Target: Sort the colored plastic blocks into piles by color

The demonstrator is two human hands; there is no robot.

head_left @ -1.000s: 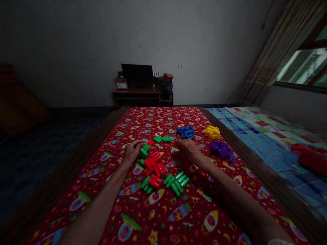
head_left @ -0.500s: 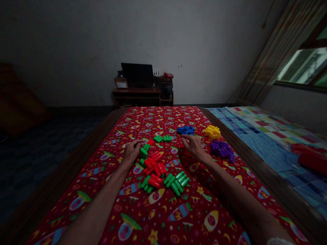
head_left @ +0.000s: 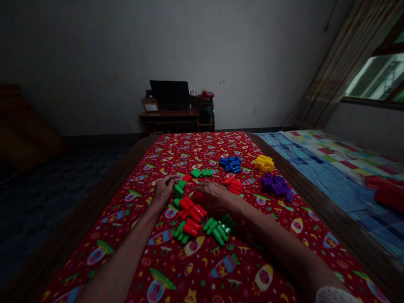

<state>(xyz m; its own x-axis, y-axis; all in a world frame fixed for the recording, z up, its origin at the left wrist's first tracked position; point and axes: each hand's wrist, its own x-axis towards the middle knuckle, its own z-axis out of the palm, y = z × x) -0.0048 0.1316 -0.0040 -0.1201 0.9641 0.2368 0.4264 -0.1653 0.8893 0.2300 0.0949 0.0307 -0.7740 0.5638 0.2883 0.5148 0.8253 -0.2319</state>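
Observation:
Colored plastic building blocks lie on a red patterned cloth. My left hand rests left of a green block, fingers loosely stretched, with nothing seen in them. My right hand reaches leftward over the mixed blocks, its fingers closed on a red block that they partly cover. Just below are more red blocks and a green cluster. Behind the right wrist sits a small red pile. Farther off, green blocks lie beside a red one.
Blue blocks, yellow blocks and purple blocks form separate piles at the right. A dark wooden edge borders the cloth. A bed stands to the right; a desk with a monitor is against the wall.
My right hand has moved left and nearer, from over the small red pile to the mixed blocks, uncovering that pile. My left hand stays nearly in place.

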